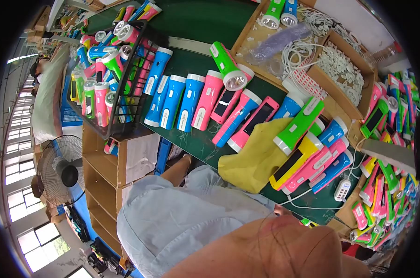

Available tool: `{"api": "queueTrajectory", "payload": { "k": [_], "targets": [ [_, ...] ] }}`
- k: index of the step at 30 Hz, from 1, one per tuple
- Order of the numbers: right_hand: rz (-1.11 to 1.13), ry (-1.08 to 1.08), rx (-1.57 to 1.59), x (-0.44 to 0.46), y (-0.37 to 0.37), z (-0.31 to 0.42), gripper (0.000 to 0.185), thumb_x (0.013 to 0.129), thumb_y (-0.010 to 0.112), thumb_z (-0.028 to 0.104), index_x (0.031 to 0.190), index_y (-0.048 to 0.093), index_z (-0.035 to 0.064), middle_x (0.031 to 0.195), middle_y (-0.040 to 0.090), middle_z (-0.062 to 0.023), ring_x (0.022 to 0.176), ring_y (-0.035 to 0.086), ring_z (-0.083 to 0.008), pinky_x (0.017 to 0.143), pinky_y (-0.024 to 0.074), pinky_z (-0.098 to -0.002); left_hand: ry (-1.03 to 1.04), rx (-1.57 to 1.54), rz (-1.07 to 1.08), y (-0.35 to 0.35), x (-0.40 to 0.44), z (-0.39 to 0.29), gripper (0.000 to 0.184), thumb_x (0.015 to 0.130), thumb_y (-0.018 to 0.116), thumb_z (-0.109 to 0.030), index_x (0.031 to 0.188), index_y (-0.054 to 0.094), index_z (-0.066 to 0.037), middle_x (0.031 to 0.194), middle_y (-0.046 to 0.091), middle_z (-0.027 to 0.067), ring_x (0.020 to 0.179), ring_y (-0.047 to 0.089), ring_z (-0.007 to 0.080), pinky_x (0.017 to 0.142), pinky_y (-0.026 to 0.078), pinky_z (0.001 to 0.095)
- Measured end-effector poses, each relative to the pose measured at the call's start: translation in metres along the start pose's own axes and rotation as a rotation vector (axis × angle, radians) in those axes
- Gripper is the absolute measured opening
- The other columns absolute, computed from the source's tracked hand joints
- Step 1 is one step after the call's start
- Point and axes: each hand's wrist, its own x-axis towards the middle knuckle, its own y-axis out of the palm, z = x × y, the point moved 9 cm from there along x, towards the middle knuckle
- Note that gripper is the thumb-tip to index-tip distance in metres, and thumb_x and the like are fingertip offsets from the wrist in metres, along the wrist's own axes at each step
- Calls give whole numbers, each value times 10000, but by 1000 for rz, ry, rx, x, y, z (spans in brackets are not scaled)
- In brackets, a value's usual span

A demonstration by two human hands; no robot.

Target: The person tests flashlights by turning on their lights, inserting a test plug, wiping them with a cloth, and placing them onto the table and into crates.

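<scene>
Neither of my hands can be made out. Bare skin (265, 248) close to the camera covers the bottom of the head view, with no fingers showing. Above the light blue clothing (186, 217), flashlights stand or lie in a row on the green table (191, 147). Among them are a blue flashlight (173, 104), a pink flashlight (206, 102) and a pink-and-blue flashlight (237, 118). A green flashlight (228, 67) lies across the row's far side. A yellow cloth (247, 162) lies at the table's near edge, beside a yellow flashlight (295, 162) and several others piled together.
A black basket (131, 74) full of flashlights stands at the left. Cardboard shelves (101, 185) and a fan (61, 169) are below it. At the right are a box of small white parts (342, 74), white cables (298, 58), a USB charging hub (342, 190) and heaped flashlights (386, 185).
</scene>
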Motion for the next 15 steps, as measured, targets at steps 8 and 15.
{"api": "queueTrajectory", "payload": {
  "k": [8, 15],
  "targets": [
    [-110, -109, -62, 39, 4, 15, 375, 810, 514, 163, 1154, 524, 14, 1089, 543, -159, 1026, 472, -275, 859, 398, -329, 135, 276, 134, 43, -11, 66, 313, 875, 466, -236, 1091, 576, -37, 926, 634, 201, 895, 593, 351, 850, 433, 408],
    [-117, -92, -64, 16, 62, -26, 387, 811, 507, 162, 1169, 514, 13, 1116, 536, -167, 1060, 465, -288, 884, 393, -334, 356, -482, 539, -104, -108, -87, 423, 882, 523, -244, 1232, 469, -12, 1027, 632, 156, 961, 607, 277, 837, 476, 355]
  ]
}}
